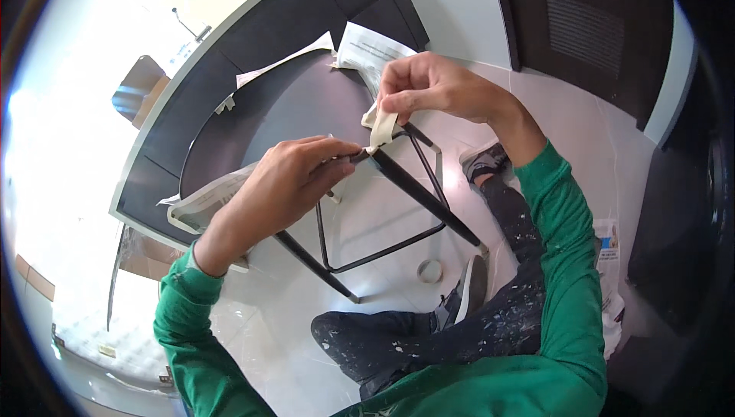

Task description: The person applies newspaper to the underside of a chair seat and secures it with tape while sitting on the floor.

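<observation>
A dark chair (pixel 306 103) with slim black metal legs stands in front of me, newspaper and pale tape along parts of its edges. My right hand (pixel 444 88) is closed in a pinch on a strip of masking tape (pixel 383 128). The strip's lower end touches the top of the nearest chair leg (pixel 421 197). Just left of that spot, my left hand (pixel 279 180) has its thumb and fingers closed round the dark bar of the chair frame. Newspaper (pixel 371 48) hangs at the chair's far right side, and another newspaper sheet (pixel 210 193) shows beside my left wrist.
A roll of tape (pixel 429 271) lies on the glossy pale floor (pixel 268 325) near my shoe (pixel 472 288). Dark cabinets (pixel 295 15) under a white counter stand behind the chair. More newspaper (pixel 609 252) lies right of my leg. A dark door (pixel 589 27) is at the far right.
</observation>
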`<state>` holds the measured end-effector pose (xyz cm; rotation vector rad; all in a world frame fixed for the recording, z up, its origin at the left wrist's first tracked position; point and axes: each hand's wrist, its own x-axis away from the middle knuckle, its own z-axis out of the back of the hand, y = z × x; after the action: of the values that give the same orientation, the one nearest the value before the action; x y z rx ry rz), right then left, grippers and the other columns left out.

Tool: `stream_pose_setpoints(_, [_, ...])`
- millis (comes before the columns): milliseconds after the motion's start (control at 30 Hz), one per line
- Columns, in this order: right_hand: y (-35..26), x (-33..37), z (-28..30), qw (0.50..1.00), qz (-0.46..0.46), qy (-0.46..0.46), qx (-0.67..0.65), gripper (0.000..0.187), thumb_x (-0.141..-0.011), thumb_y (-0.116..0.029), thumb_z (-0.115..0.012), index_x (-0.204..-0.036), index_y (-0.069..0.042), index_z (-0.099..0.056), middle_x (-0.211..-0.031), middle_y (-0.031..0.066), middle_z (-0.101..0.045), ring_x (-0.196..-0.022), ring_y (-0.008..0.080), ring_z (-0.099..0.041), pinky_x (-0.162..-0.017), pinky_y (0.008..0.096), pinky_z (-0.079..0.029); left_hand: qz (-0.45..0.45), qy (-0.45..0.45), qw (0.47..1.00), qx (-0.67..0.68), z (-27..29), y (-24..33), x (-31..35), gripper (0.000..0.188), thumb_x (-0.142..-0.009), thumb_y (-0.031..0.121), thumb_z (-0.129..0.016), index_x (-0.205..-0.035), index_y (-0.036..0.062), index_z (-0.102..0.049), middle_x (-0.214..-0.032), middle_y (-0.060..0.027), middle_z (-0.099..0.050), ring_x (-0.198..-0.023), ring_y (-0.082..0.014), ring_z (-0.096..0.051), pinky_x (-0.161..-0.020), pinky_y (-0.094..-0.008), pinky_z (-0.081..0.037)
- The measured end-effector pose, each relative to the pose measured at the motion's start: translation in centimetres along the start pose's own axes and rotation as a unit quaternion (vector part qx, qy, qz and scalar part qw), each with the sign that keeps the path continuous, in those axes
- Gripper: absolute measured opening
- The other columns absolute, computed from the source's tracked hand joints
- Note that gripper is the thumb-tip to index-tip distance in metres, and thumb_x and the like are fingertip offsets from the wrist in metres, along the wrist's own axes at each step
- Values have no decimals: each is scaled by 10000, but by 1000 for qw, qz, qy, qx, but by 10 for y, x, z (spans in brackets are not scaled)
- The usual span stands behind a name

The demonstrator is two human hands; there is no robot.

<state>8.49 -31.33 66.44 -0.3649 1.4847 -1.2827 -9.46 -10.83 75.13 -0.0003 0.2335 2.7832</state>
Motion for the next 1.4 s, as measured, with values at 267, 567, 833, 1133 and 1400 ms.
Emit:
stream_pose_setpoints(267, [7, -45, -8, 991, -85, -106, -10, 273, -994, -280, -737, -1042, -19, -672, -1016, 112, -753, -917, 163, -756, -796, 274, -616, -20, -82, 996, -16, 9, -28, 13, 539, -1089, 445, -513, -1396, 15, -617, -1424, -233, -608, -1363, -367, -535, -1147, -465, -418])
stream_pose_setpoints(567, [0, -62, -2, 972, -178, -130, -84, 328, -1049, -346, -653, -1111, -26, -616, -1042, 123, -732, -993, 203, -747, -832, 296, -609, 11, -87, 967, 238, 13, -70, 2, 524, -1092, 217, -550, -1560, 69, -368, -1387, -182, -623, -1312, -279, -585, -1122, -420, -461])
stream_pose_setpoints(833, [9, -75, -6, 968, -200, -142, -44, 302, -1034, -334, -683, -1091, -42, -628, -1036, 85, -709, -924, 156, -716, -815, 278, -605, 15, -56, 966, 254, 10, -80, -10, 585, -985, 99, -720, -1497, 67, -439, -1279, -154, -668, -1236, -235, -636, -1114, -410, -480])
stream_pose_setpoints(1133, [9, -81, -13, 965, -216, -149, -8, 267, -957, -285, -789, -944, -50, -665, -913, 35, -706, -802, 107, -683, -730, 236, -565, -8, -29, 973, 228, 7, -88, -12, 507, -952, 147, -779, -1382, 63, -526, -1281, -134, -668, -1203, -201, -658, -1068, -389, -522])
stream_pose_setpoints(1400, [3, -87, -17, 959, -235, -157, 29, 232, -891, -208, -845, -916, -54, -673, -860, 21, -707, -787, 91, -671, -707, 231, -551, 20, -47, 976, 210, 14, -75, -12, 176, -931, 116, -786, -1055, 7, -729, -1152, -164, -739, -1068, -205, -717, -1021, -351, -562])
